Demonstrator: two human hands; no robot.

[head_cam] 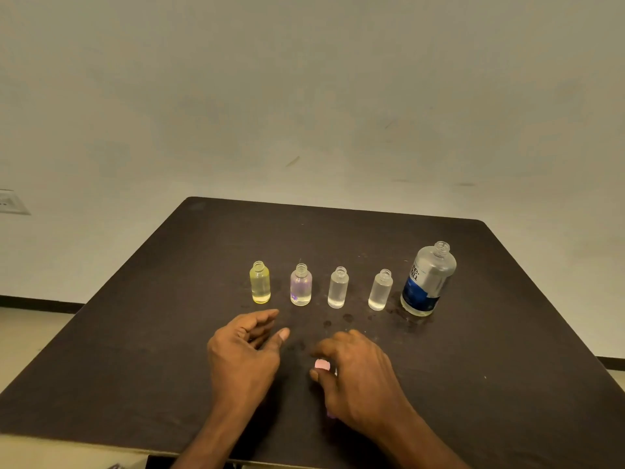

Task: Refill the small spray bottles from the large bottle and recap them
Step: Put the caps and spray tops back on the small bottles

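Four small spray bottles (319, 286) stand open in row mid-table (135, 333), easy to fill. Large bottle (427, 280) open at row's right end, toward right edge. Right hand (355, 374) pinches pink cap (322, 364), likely for recapping. Left hand (243, 350) loose, holds nothing.

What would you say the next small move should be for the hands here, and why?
Probably lift the pink cap that the right hand grips and carry it to the purple-tinted bottle. All four small bottles stand uncapped with liquid inside, so recapping seems due. The left hand hovers free near that bottle and could steady it.
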